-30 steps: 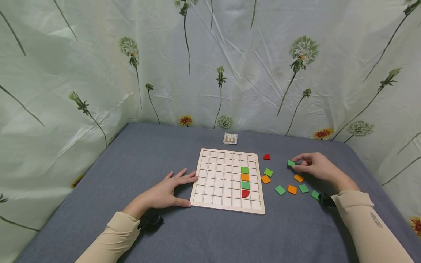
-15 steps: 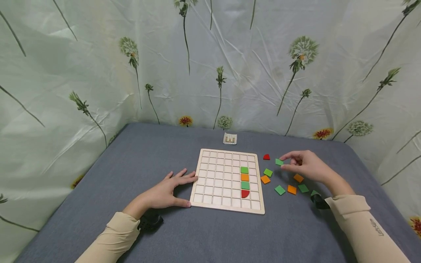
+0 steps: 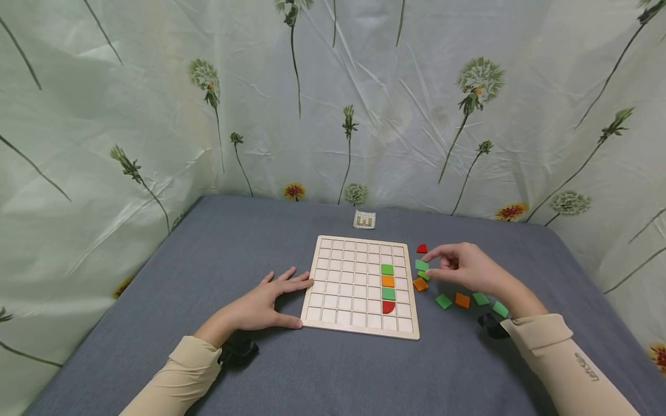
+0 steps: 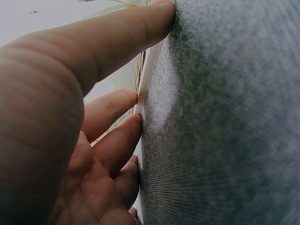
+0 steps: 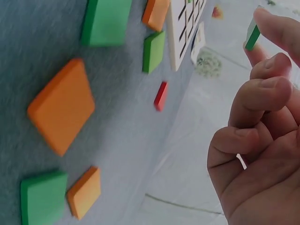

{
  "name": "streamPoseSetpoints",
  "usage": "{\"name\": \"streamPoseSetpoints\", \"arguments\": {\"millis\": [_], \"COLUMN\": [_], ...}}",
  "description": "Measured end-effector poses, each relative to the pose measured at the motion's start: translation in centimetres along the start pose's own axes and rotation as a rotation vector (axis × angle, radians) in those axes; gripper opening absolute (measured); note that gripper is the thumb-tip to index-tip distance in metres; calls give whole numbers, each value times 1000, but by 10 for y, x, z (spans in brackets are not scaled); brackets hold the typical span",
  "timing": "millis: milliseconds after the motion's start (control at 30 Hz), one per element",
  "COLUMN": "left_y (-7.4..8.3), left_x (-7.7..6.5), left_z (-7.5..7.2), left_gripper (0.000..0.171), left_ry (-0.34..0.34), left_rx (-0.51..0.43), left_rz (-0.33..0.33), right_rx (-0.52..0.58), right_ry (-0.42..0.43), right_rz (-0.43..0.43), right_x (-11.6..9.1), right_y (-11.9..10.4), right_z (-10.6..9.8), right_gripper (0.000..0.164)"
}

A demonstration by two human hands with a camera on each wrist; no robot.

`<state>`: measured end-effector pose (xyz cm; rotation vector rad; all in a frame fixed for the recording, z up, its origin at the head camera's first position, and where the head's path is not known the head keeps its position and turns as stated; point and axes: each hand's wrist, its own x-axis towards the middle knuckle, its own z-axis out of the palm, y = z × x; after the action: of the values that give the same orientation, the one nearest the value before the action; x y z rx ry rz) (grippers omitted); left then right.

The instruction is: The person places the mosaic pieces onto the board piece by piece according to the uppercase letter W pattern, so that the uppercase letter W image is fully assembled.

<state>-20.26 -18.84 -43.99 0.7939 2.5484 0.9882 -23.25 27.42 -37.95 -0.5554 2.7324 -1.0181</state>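
My right hand (image 3: 470,268) pinches a green square tile (image 3: 422,265) between thumb and index finger, just right of the wooden grid board (image 3: 343,289). In the right wrist view the pinched tile (image 5: 253,36) is held above the table, its other fingers curled. My left hand (image 3: 265,300) lies with spread fingers at the board's left edge, thumb and fingertips touching the frame; the left wrist view shows those fingertips against the rim (image 4: 147,75). One board column holds a light green tile (image 3: 387,269), an orange tile (image 3: 388,281), a green tile (image 3: 388,293) and a red quarter-round piece (image 3: 388,307).
Loose tiles lie right of the board: a red piece (image 3: 422,248), a light green tile (image 3: 424,276), orange tiles (image 3: 420,284) and green tiles (image 3: 443,301). A small pattern card (image 3: 364,219) lies behind the board. A flowered curtain (image 3: 333,115) hangs behind the grey table (image 3: 250,231).
My right hand has carried the green tile leftward from the far right of the loose tiles to near the board's right edge. My left hand has stayed put.
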Motion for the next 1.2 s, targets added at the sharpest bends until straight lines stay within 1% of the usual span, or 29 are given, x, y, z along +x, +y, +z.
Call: {"name": "streamPoseSetpoints", "arguments": {"millis": [133,433,633,767,933,1200], "left_y": [-1,0,0,0,0,-1], "left_x": [0,0,0,0,0,1], "left_z": [1,0,0,0,0,1], "left_gripper": [85,85,84,85,84,84], "left_ry": [2,4,2,1,-1,0], "left_rx": [1,2,5,5,4,4], "left_rz": [4,6,3,5,-2,-3], "right_rx": [6,24,41,31,30,27], "right_ry": [-2,-40,-46,-44,-53,-74], "right_rz": [-11,-42,-65,-74,-100,-115], "right_x": [1,4,5,5,3,2], "right_y": [-5,-14,-20,-22,-26,-33], "right_z": [4,11,16,21,26,36], "right_gripper": [24,26,29,28,26,24]}}
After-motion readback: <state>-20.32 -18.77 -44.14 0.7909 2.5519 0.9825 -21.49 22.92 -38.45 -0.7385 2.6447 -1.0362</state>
